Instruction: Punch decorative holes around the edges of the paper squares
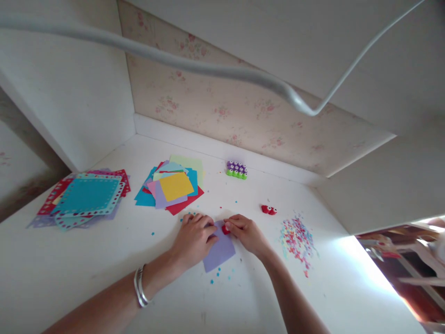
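Right fingers [238, 218] on red punch [225, 230], lilac paper [221, 254]

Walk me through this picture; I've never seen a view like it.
There's no machine here, just a person's two bare hands. The camera is worn on the head, looking forward and down. The left hand rests at the left edge of a lilac sheet; the right hand holds a small red piece at its upper right. Around them on the white table lie patterned sheets, plain sheets, purple and green pieces, a red pair and confetti.
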### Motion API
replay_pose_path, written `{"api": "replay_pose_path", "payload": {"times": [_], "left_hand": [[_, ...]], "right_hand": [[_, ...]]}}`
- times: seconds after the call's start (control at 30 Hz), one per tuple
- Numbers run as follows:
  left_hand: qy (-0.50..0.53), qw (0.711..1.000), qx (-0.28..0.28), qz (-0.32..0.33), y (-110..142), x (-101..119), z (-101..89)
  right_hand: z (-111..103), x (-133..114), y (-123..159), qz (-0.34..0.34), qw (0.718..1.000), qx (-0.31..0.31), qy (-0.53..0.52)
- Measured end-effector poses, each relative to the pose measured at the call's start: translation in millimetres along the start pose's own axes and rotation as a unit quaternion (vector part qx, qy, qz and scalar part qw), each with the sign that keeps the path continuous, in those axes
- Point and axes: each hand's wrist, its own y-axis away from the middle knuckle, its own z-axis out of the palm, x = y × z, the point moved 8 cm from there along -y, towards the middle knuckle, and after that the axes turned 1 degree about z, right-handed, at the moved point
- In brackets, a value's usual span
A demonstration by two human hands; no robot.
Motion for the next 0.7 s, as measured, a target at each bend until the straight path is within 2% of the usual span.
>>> {"api": "replay_pose_path", "payload": {"times": [0.27, 0.5, 0.7], "left_hand": [[0.005, 1.000, -0.003, -0.010, -3.3, -3.3, 2.0], [0.035, 0.999, -0.009, -0.025, -4.7, -5.3, 3.7], [0.115, 0.990, -0.001, -0.087, -7.8, -21.4, 5.7]], "right_hand": [[-13.3, 2.4, 7.0, -0.002, 1.000, -0.001, -0.015], [-4.6, -4.2, 15.9, -0.032, 0.999, -0.015, 0.006], [0.1, -18.2, 22.8, -0.106, 0.994, 0.004, 0.026]]}}
